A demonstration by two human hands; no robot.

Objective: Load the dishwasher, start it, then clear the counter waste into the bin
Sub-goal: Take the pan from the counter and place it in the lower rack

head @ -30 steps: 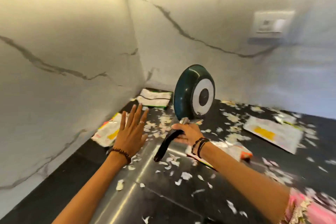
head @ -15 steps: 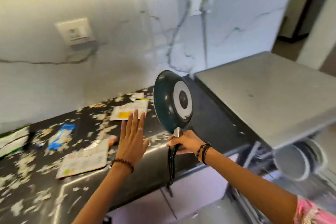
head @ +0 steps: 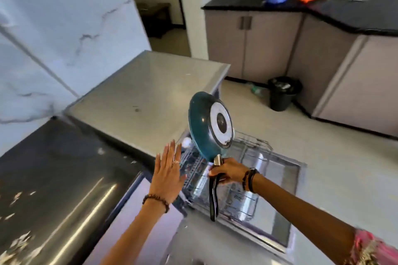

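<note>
One round teal pan (head: 210, 123), right hand (head: 228, 171) gripping handle, wire rack (head: 247, 178)

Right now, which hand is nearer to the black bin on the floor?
The right hand. It holds the pan by its handle above the dishwasher rack, on the bin's side. The left hand is open, further left, beside the counter.

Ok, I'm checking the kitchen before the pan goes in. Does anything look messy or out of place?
Yes. Pale torn scraps are strewn over the black counter at lower left. Something green lies on the floor beside the black bin, too blurred to identify. Otherwise nothing stands out.
</note>
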